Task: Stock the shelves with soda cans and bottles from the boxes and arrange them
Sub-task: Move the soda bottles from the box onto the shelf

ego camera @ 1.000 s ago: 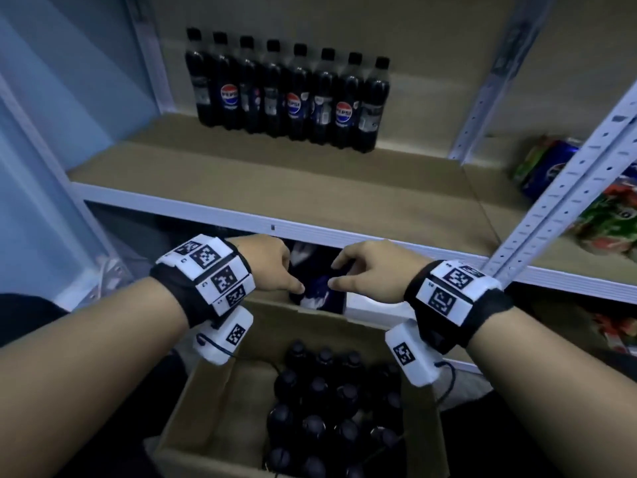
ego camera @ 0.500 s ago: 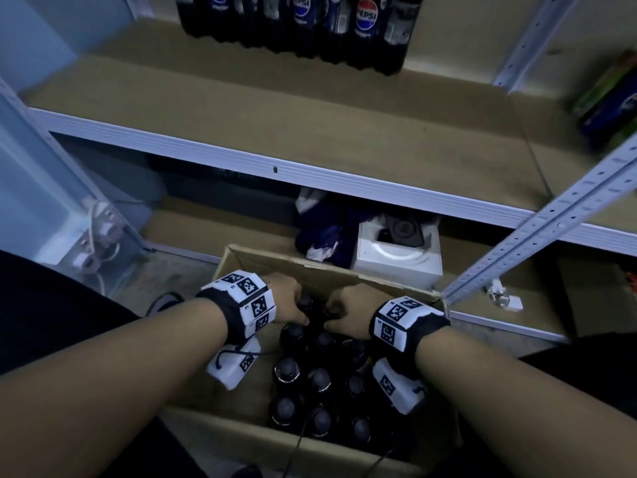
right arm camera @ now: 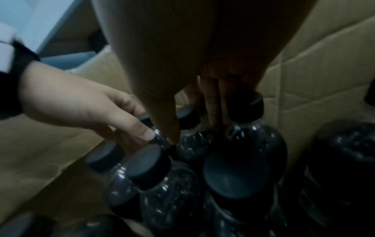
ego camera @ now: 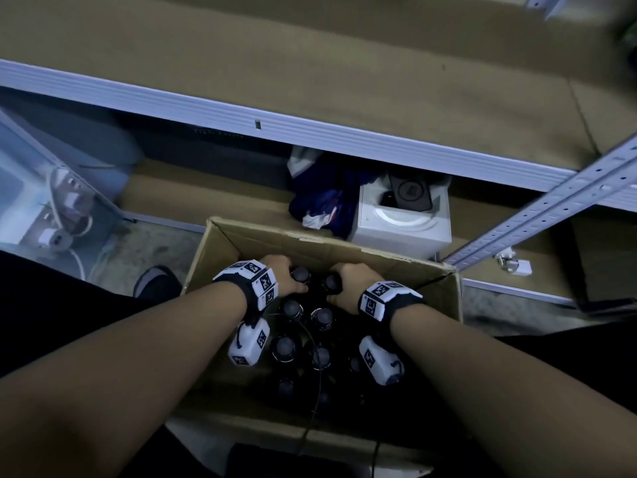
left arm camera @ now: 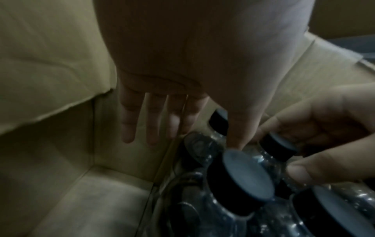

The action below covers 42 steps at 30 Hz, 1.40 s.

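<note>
A person's two forearms reach down into an open cardboard box [ego camera: 348,248] on the floor, part-filled with dark, black-capped soda bottles [ego camera: 285,347]. The left hand [ego camera: 286,276] has its fingers straight behind one neck, thumb on the other side; whether it has closed cannot be told. The right hand [ego camera: 350,282] pinches the neck of a bottle [ego camera: 331,283] in the far row. By the look of it, many bottles remain to be shelved. Beyond, the lower shelf holds crumpled blue cloth [ego camera: 320,198] and a white appliance [ego camera: 403,219]; the brown upper shelf [ego camera: 310,63] shows only bare board here.
</note>
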Available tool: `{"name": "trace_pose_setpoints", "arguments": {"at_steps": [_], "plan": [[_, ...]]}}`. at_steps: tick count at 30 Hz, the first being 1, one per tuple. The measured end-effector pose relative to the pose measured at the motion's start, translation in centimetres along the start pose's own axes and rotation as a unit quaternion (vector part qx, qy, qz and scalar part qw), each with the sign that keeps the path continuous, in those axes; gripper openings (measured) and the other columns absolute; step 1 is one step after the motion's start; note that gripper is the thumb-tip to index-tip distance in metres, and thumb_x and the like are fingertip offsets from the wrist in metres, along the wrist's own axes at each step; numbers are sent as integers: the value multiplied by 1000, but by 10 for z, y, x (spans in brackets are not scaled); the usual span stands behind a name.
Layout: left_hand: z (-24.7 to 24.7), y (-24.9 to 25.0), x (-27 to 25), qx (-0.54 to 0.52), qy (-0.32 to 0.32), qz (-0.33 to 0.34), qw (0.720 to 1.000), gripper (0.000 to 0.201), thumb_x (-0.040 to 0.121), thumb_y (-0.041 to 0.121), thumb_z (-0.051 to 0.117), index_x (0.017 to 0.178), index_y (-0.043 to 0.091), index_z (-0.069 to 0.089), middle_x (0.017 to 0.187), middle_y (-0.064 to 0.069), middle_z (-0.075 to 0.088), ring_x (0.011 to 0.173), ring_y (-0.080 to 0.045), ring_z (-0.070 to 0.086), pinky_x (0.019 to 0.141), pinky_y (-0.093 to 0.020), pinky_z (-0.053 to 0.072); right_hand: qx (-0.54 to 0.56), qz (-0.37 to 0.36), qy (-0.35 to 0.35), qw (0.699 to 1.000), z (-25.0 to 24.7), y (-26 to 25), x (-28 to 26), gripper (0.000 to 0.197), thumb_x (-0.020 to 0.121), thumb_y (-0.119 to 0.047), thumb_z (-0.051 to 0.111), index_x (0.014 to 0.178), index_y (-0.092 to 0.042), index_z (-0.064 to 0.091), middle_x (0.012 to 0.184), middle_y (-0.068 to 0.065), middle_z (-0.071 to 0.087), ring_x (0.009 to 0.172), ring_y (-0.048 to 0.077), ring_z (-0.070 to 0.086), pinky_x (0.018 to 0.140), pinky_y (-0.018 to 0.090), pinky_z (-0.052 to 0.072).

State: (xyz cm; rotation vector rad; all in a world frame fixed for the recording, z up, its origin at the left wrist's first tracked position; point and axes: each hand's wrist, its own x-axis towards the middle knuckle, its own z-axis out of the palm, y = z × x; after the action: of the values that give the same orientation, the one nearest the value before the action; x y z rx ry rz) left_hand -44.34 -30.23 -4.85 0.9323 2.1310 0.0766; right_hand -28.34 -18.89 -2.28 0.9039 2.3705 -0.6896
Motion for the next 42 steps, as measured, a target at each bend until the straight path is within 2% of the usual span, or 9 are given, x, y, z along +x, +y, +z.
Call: {"name": "trace_pose_setpoints", "arguments": {"at_steps": [2, 7, 14, 22, 30, 32, 36, 40, 42], "plan": [[4, 0, 5, -2, -11, 2, 1000, 69, 75, 59, 78, 126, 16, 63, 122, -5, 66, 109, -25, 62, 92, -38, 53, -9, 7, -7, 1000, 3, 2, 6, 42, 85, -43, 73, 118, -19, 63, 115, 8, 68, 105, 31, 65, 83, 37, 56], [18, 2, 14, 8, -18, -6, 1000, 61, 74, 55, 81, 115, 15, 60, 113, -5, 63, 101, -25, 62, 88, -37, 54, -21, 16, -5, 1000, 10, 5, 17, 52, 79, -55, 77, 119, -24, 64, 114, 1, 69, 103, 27, 65, 87, 40, 57], [16, 2, 21, 4, -12, -14, 1000, 53, 66, 55, 86, 82, 16, 54, 91, -5, 63, 81, -24, 63, 62, -30, 47, -59, 19, 15, 998, 18, 2, 22, 52, 79, -61, 74, 116, -26, 63, 110, 1, 69, 99, 29, 67, 83, 40, 57], [-1, 6, 1, 45, 2, 33, 998, 51, 65, 52, 87, 86, 14, 60, 87, -3, 63, 76, -22, 63, 62, -30, 50, -32, -1, 29, 999, 4, 4, -4, 59, 77, -54, 80, 127, -28, 62, 121, 2, 69, 111, 29, 65, 92, 40, 55], [-45, 21, -52, 107, 63, 97, 987, 53, 50, 58, 87, 78, 19, 64, 79, 1, 65, 69, -19, 63, 62, -33, 57, 36, -44, 115, 992, -24, -2, -72, 69, 71, -45, 83, 135, -32, 62, 125, -6, 68, 117, 17, 63, 97, 26, 50], [-56, 21, -68, 117, 78, 114, 984, 54, 48, 60, 86, 80, 22, 64, 78, 3, 65, 69, -18, 63, 64, -34, 58, 106, -39, 146, 983, -28, -4, -89, 69, 64, -41, 86, 129, -35, 65, 115, -11, 67, 110, 12, 64, 91, 22, 50], [-87, 21, -99, 115, 94, 135, 980, 59, 43, 63, 81, 86, 24, 69, 81, 3, 70, 72, -19, 66, 65, -38, 60, 239, -29, 211, 948, -38, -9, -117, 70, 56, -39, 89, 121, -33, 63, 106, -12, 68, 98, 8, 66, 89, 25, 55], [-117, 18, -135, 45, 139, 147, 978, 51, 41, 62, 79, 71, 22, 68, 70, 5, 70, 66, -17, 67, 60, -37, 56, 359, -64, 276, 889, -55, -12, -140, 30, 63, -26, 90, 87, -23, 73, 78, -12, 74, 74, 0, 69, 68, 22, 54], [-131, 18, -155, -23, 178, 159, 971, 40, 48, 55, 84, 69, 24, 69, 68, 11, 70, 68, -11, 67, 60, -30, 55, 409, -105, 301, 855, -66, -17, -154, 19, 68, -20, 89, 80, -22, 75, 75, -10, 74, 70, 0, 68, 66, 22, 54]]}}
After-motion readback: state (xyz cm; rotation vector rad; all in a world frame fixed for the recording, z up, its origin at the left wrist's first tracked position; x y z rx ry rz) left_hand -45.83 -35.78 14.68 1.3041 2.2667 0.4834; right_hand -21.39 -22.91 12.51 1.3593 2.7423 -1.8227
